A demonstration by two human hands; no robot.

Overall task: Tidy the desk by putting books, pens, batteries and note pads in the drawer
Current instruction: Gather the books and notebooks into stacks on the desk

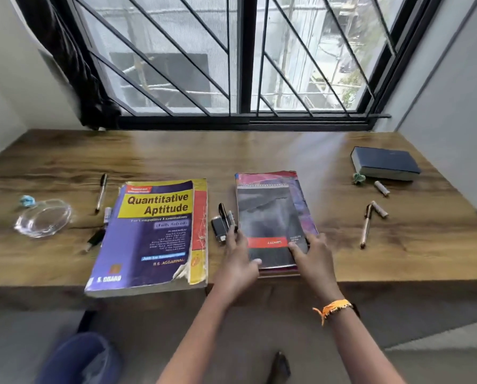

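Observation:
A grey spiral note pad [270,223] lies on a pink book [301,195] at the middle of the wooden desk [259,151]. My left hand [238,264] rests at this stack's left edge, thumb on the cover. My right hand [316,259] rests on its near right corner, fingers fairly straight. A thick "Quantitative Aptitude" book [154,234] lies to the left and a dark blue book [386,162] at the far right. Pens lie at the left [101,192], beside the stack [223,214] and at the right [366,225]. Two batteries [382,187] [380,209] lie near the blue book. No drawer is in view.
A glass dish [43,217] and blue crumpled paper [27,200] sit at the far left. A USB stick [219,228] lies by my left hand, green crumpled paper [359,177] by the blue book. A barred window stands behind the desk. A blue bin [79,358] stands on the floor.

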